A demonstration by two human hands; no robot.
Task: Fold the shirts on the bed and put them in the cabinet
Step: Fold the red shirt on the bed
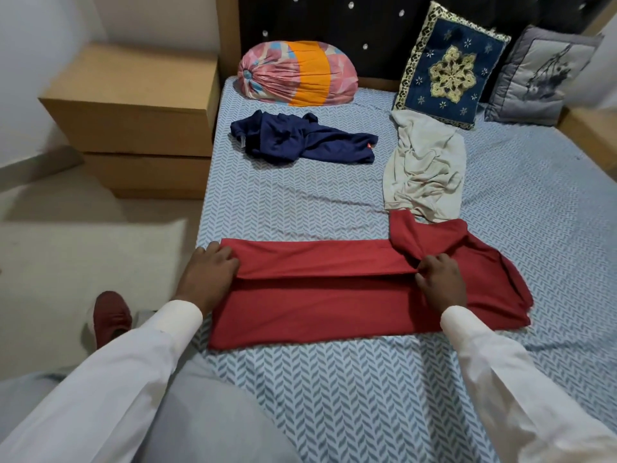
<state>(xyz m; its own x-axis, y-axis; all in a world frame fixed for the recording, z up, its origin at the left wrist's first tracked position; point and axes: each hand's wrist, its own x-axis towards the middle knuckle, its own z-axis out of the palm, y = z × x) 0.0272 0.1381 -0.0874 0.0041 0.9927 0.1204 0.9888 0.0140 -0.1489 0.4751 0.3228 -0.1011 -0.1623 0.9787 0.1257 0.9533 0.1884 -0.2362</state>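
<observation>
Red shirt lies flat across the near part of the bed, its far long edge folded over toward the person and one sleeve doubled back at its right end. Left hand grasps the left end of that fold with curled fingers; right hand pinches the fold edge just beside the sleeve. Navy shirt and cream shirt lie crumpled and unfolded farther up the bed, well apart from each other, the cream one's lower end touching the red sleeve.
</observation>
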